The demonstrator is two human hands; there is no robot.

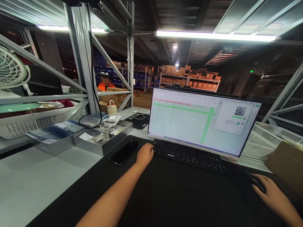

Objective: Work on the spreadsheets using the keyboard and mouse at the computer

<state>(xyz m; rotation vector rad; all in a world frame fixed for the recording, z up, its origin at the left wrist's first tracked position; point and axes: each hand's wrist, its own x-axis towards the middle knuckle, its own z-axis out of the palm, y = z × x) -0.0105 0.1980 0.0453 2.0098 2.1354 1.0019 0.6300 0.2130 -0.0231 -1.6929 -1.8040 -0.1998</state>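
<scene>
My left hand (pixel 145 155) rests at the left end of a black keyboard (pixel 187 154), its fingers loosely bent over the edge keys and holding nothing. On the right, my right hand (pixel 268 189) is curved over a black computer mouse (pixel 257 183). Behind the keyboard stands a monitor (pixel 182 119) showing a spreadsheet with green highlighted bands and a smaller chat-like window at its right. A black smartphone (pixel 125 152) lies just left of my left hand. Keyboard, phone and mouse all sit on a wide black desk mat (pixel 184 195).
Left of the mat, grey trays (pixel 101 146) hold cards, cables and small items. A white basket (pixel 11 127) and a fan (pixel 11 67) stand farther left. White baskets (pixel 258 142) and a cardboard box (pixel 286 164) flank the right. A person in orange (pixel 104 85) is in the background.
</scene>
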